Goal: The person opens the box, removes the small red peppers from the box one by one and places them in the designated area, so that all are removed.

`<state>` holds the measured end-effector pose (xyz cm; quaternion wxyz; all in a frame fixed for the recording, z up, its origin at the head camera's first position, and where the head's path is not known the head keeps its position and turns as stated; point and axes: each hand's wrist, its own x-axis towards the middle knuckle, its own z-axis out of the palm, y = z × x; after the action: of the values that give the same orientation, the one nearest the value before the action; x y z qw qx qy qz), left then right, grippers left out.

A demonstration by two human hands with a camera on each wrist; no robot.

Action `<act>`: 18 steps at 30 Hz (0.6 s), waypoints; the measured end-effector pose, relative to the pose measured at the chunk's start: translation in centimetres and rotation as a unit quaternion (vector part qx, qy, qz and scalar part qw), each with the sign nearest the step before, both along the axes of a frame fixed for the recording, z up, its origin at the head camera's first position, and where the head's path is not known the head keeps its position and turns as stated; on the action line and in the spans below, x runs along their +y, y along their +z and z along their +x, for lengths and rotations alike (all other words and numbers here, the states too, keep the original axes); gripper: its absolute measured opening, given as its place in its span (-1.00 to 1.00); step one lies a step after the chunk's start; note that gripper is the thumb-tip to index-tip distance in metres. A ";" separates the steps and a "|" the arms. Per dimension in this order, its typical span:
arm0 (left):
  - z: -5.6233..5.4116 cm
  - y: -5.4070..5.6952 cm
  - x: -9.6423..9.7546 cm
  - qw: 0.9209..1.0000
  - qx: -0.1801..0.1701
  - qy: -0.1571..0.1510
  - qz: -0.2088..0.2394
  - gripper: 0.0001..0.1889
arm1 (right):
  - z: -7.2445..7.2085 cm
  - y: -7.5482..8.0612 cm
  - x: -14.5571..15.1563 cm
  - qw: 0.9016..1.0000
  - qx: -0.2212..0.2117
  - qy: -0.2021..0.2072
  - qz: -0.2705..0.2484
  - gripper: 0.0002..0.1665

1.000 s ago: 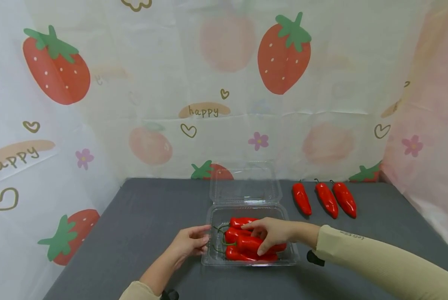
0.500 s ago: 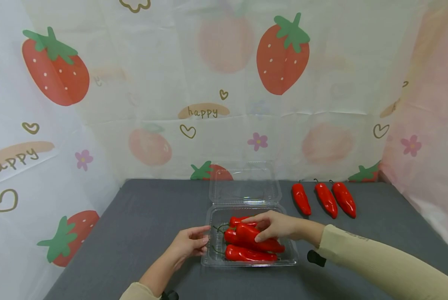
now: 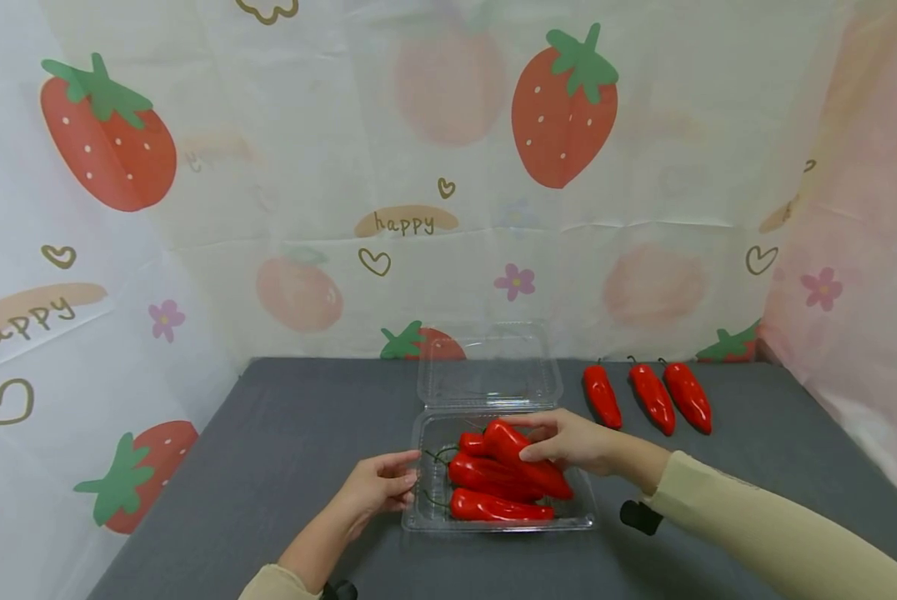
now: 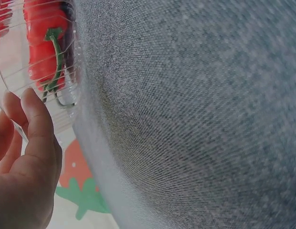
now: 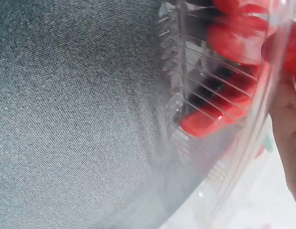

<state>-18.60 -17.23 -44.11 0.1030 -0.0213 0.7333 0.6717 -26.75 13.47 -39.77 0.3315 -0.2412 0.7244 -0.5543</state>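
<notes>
In the head view, my right hand (image 3: 568, 442) grips a long red pepper (image 3: 542, 475) between thumb and fingers. This pepper slants over the other peppers in a clear plastic box (image 3: 585, 504). Two whole red peppers, the middle pepper (image 3: 486, 477) and front pepper (image 3: 493, 505), lie beneath and before it. Behind, a further pepper (image 3: 473, 443) is partly covered. My left hand (image 3: 377, 487) touches the box's left wall, fingers extended; its fingertips (image 4: 32, 98) are at the rim in the left wrist view. Through the wall in the right wrist view, a pepper tip (image 5: 205, 121) shows.
The box's hinged lid (image 3: 489, 367) stands raised at the back, before a strawberry-print curtain (image 3: 306, 167). Right of it on the grey table (image 3: 328, 400) lie three more red peppers: the left one (image 3: 603, 398), the middle one (image 3: 653, 400) and the right one (image 3: 689, 398).
My right hand has lifted the held pepper off the front part of the pile and carried it toward the back of the box, turning it more steeply. My left hand has stayed put.
</notes>
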 end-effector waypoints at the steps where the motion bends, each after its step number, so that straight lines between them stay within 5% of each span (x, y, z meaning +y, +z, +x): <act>1: 0.0 0.0 0.0 1.000 0.000 -0.001 0.000 -0.53 | 0.0 0.0 0.1 1.000 -0.002 -0.001 -0.005 -0.25; 18: 0.0 -0.1 0.1 1.000 -0.004 0.000 0.000 -0.52 | 0.1 1.0 1.6 0.998 -0.022 -0.036 -0.054 -0.18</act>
<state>-18.60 -17.13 -44.19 0.1058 -0.0241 0.7331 0.6714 -26.67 15.09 -38.77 0.3136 -0.2205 0.6944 -0.6090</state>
